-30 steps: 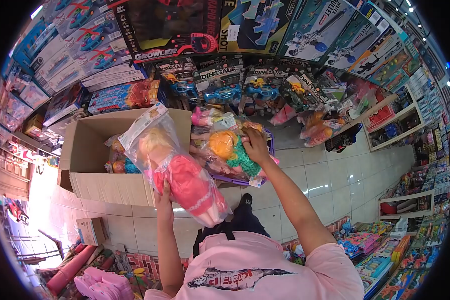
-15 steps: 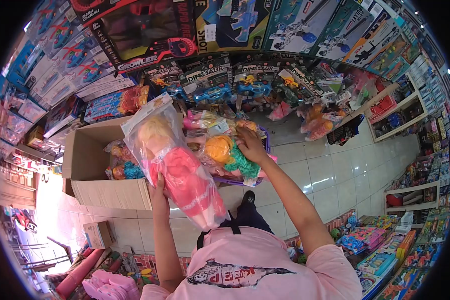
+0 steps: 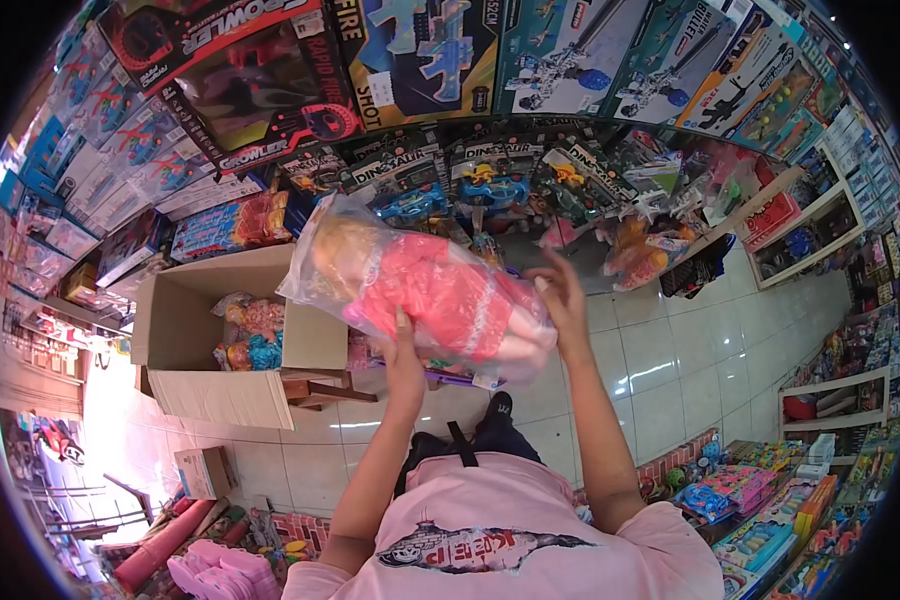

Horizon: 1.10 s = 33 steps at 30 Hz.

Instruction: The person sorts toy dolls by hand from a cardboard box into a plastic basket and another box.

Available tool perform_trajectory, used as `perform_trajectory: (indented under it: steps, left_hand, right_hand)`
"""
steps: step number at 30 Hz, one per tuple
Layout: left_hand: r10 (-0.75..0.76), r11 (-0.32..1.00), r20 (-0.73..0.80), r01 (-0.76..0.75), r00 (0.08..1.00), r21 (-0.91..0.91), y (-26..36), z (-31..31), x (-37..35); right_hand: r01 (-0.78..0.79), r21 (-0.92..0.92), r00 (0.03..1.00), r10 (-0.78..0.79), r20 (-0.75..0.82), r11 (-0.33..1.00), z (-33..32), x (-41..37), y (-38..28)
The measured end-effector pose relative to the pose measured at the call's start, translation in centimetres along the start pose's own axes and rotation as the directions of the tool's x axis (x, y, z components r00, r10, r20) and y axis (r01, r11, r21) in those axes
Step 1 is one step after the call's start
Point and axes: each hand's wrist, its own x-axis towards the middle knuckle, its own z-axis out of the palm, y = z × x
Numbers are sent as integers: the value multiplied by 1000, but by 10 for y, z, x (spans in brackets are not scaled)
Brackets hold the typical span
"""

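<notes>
A blonde doll in a pink-red dress (image 3: 425, 295), sealed in a clear plastic bag, lies across the view with its head to the left and feet to the right. My left hand (image 3: 404, 365) is closed on the doll's near side, thumb over the plastic. At the feet end, my right hand (image 3: 564, 305) is raised with its fingers apart, right beside the bag's edge. Underneath the doll, a purple basket (image 3: 457, 379) is mostly hidden. To the left stands an open cardboard box (image 3: 218, 392) with bagged dolls (image 3: 252, 350) inside.
Toy boxes (image 3: 420, 60) line the shelf ahead, above hanging dinosaur packs (image 3: 490, 170). A wooden stool (image 3: 325, 390) is beside the cardboard box. Bagged toys (image 3: 645, 245) hang at the right, over the tiled floor (image 3: 660, 350). More packaged toys (image 3: 735, 490) lie at the lower right.
The bagged doll has swung from steeply slanted to nearly level and moved right, over the basket. My right hand has left the dolls in the basket and come up to its feet end.
</notes>
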Motion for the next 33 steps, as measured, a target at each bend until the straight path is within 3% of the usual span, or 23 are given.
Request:
perform_trajectory:
  steps: [1, 2, 3, 5, 6, 7, 8, 9, 10, 11, 12, 13, 15, 16, 18, 19, 21, 22, 27, 31, 33]
  left_hand:
    - [-3, 1000, -2, 3, 1000, 4, 1, 3, 0]
    - [-16, 985, 59, 6, 998, 174, 2, 6, 1]
    - [-39, 941, 116, -2, 992, 339, 4, 9, 2]
    - [-111, 775, 207, -46, 972, 630, 6, 13, 5]
    - [-158, 659, 238, -77, 958, 748, 6, 14, 5]
    - [-156, 657, 229, -73, 961, 750, -5, 13, 7]
    - [88, 559, 193, -208, 977, 803, -24, 11, 9]
    - [328, 423, 178, -313, 928, 850, -35, 10, 10]
    - [329, 420, 177, -311, 928, 853, -29, 12, 9]
    - [471, 370, 185, -384, 862, 846, -23, 14, 10]
    - [601, 308, 193, -447, 776, 840, -18, 15, 12]
    - [602, 304, 192, -445, 775, 842, -18, 10, 18]
    - [687, 40, 303, -451, 660, 892, -19, -5, 34]
    - [688, 35, 303, -447, 660, 894, -14, -10, 41]
    - [428, -104, 572, -591, 699, 800, -8, -18, 51]
    - [427, -106, 569, -586, 703, 803, -9, -20, 54]
    - [479, 74, 542, -647, 690, 759, -16, -26, 61]
    - [474, 74, 540, -642, 696, 763, -21, -31, 63]
    - [436, 401, 493, -653, 753, 643, -34, -44, 74]
    - [461, 380, 524, -693, 716, 613, -26, -48, 64]
    - [418, 503, 468, -628, 778, 595, -19, -59, 45]
  right_hand:
    - [-40, -215, 989, 7, -150, 976, -9, 3, -5]
    - [-107, -412, 956, -20, -293, 905, -14, 6, -7]
    - [-109, -409, 957, -16, -291, 906, -16, 4, -3]
    - [-153, -586, 899, -133, -416, 796, -19, -1, 14]
    - [-151, -584, 903, -129, -410, 798, -14, -6, 22]
    - [17, -715, 929, -276, -247, 699, -1, -12, 32]
    - [190, -803, 916, -397, -63, 565, 12, -18, 41]
    - [191, -800, 917, -394, -61, 569, 27, -22, 48]
    - [134, -878, 950, -312, -19, 460, 42, -27, 54]
    - [86, -938, 975, -222, 10, 335, 50, -29, 60]
    - [86, -937, 975, -220, 10, 338, 54, -28, 67]
    - [77, -942, 974, -226, 2, 326, 56, -27, 76]
    - [74, -945, 973, -231, -2, 319, 56, -27, 92]
    - [77, -946, 976, -217, 7, 314, 53, -29, 99]
    - [82, -946, 979, -201, 19, 313, 49, -30, 109]
    - [69, -957, 986, -168, 22, 281, 49, -30, 112]
    - [60, -966, 991, -127, 29, 251, 51, -29, 118]
    - [60, -971, 992, -121, 32, 233, 53, -27, 120]
    - [59, -978, 991, -127, 34, 201, 57, -29, 120]
    - [44, -976, 986, -168, 8, 211, 60, -38, 103]
    - [27, -977, 981, -191, -13, 210, 66, -53, 93]
